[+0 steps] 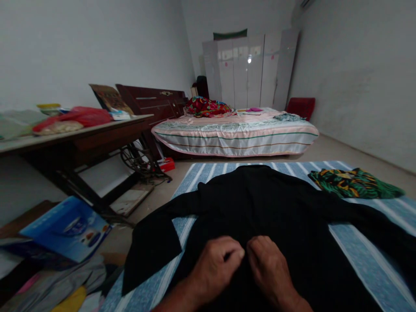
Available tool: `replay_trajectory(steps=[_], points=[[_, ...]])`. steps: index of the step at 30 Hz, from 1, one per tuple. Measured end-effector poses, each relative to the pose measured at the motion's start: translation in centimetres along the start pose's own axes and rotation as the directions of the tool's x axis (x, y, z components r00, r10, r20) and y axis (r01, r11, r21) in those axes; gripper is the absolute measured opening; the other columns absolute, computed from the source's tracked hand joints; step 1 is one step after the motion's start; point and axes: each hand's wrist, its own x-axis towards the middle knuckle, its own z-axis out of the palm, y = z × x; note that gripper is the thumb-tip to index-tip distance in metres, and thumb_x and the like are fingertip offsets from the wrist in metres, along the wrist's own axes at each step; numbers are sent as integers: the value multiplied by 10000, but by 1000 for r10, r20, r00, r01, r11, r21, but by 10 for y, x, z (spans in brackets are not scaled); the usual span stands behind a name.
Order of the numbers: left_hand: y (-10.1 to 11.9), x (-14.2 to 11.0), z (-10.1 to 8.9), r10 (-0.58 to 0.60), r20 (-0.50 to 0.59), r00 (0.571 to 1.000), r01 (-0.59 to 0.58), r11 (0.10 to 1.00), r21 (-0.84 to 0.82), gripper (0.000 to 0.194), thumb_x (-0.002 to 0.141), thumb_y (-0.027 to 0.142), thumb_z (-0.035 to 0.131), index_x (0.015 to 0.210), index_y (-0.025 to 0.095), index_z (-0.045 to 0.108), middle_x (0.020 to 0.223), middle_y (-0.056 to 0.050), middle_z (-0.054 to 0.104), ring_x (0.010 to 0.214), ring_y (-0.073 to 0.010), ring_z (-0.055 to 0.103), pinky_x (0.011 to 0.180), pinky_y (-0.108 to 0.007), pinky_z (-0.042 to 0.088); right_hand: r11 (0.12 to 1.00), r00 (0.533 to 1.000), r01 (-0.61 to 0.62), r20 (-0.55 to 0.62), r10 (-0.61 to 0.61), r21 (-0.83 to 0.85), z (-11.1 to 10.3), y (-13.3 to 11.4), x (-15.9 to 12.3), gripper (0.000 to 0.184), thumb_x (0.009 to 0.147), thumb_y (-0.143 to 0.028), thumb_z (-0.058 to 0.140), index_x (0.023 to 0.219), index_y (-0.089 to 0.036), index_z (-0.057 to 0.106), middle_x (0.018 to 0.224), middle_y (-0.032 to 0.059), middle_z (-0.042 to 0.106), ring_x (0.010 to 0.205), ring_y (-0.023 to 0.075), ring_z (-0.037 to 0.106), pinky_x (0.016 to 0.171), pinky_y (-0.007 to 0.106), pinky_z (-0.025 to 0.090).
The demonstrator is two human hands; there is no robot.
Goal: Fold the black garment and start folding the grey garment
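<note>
A black long-sleeved garment, seemingly a shirt (260,199), lies spread out with its collar at the far end and its sleeves reaching to both sides. Over its middle, my left hand (219,264) has thumb and fingers pinched together at the front edge. Close beside it, my right hand (268,266) is also closed, its fingertips at the same centre line. Both hands appear to grip the black cloth, though the exact hold is dark and hard to see. Under the garment is a blue and white striped sheet (191,184).
A patterned green garment (354,184) lies folded on the sheet at right. Behind stands a bed (234,138), with wardrobes (240,73) beyond. On the left are a sewing-machine table (81,134), a blue box (69,229) and piled cloth (71,281).
</note>
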Motion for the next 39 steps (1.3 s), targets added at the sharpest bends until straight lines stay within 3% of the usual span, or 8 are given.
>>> replay_trajectory(steps=[5, 8, 12, 17, 24, 28, 33, 39], points=[[-52, 81, -72, -175, -181, 968, 250, 751, 612, 285, 840, 295, 488, 1050, 137, 599, 1097, -121, 607, 1063, -246, 534, 920, -342, 411, 979, 993, 118, 20, -117, -168, 3, -7, 0, 237, 826, -60, 391, 720, -199, 550, 716, 40, 535, 697, 187, 465, 652, 324, 368], [-82, 116, -85, -381, -234, 894, 429, 584, 689, 421, 843, 452, 471, 1068, 114, 582, 1152, -167, 588, 1100, -313, 517, 889, -410, 426, 975, 991, 132, 15, -132, -177, 5, -8, -1, 226, 816, -55, 401, 741, -194, 562, 738, 47, 538, 720, 192, 470, 672, 330, 383], [-107, 137, -82, -518, -192, 833, 493, 539, 683, 448, 819, 475, 481, 1076, 121, 578, 1109, -170, 626, 1039, -318, 574, 816, -402, 453, 973, 988, 152, -12, -156, -175, 6, -6, -2, 228, 813, -58, 390, 766, -193, 568, 755, 55, 545, 768, 207, 494, 699, 347, 410], [-120, 149, -89, -433, -163, 887, 411, 574, 709, 298, 839, 332, 441, 1035, 171, 597, 1082, -124, 646, 1030, -273, 588, 796, -331, 443, 974, 990, 131, -23, -138, -185, 7, -6, -2, 238, 797, -55, 387, 801, -198, 577, 774, 58, 560, 781, 210, 509, 712, 364, 439], [-130, 149, -102, -348, -60, 936, 282, 636, 719, 341, 860, 416, 431, 1112, 236, 574, 1098, -59, 649, 1032, -224, 579, 849, -291, 412, 969, 991, 133, 2, -135, -207, 7, -5, -2, 197, 784, -73, 431, 802, -209, 573, 781, 51, 566, 780, 216, 520, 717, 365, 446], [-141, 143, -105, -428, -153, 891, 428, 678, 597, 584, 860, 601, 297, 1153, 170, 560, 1134, -98, 637, 1027, -229, 589, 819, -273, 429, 971, 992, 126, -4, -130, -202, 7, -6, -2, 202, 783, -70, 434, 820, -208, 577, 789, 56, 570, 805, 220, 524, 730, 366, 445], [-150, 127, -115, -582, -118, 805, 509, 574, 642, 717, 792, 696, 300, 1112, 124, 591, 1181, -174, 606, 1066, -298, 576, 818, -324, 437, 975, 994, 109, 0, -111, -195, 6, -8, -1, 196, 783, -69, 436, 789, -203, 578, 771, 52, 567, 775, 208, 515, 717, 357, 445], [-145, 111, -117, -541, -145, 828, 465, 519, 718, 644, 783, 674, 349, 1027, 147, 626, 1060, -168, 654, 981, -303, 606, 758, -339, 445, 972, 990, 140, 7, -141, -190, 4, -7, 0, 216, 791, -59, 419, 789, -199, 584, 775, 59, 566, 793, 216, 518, 729, 368, 443]])
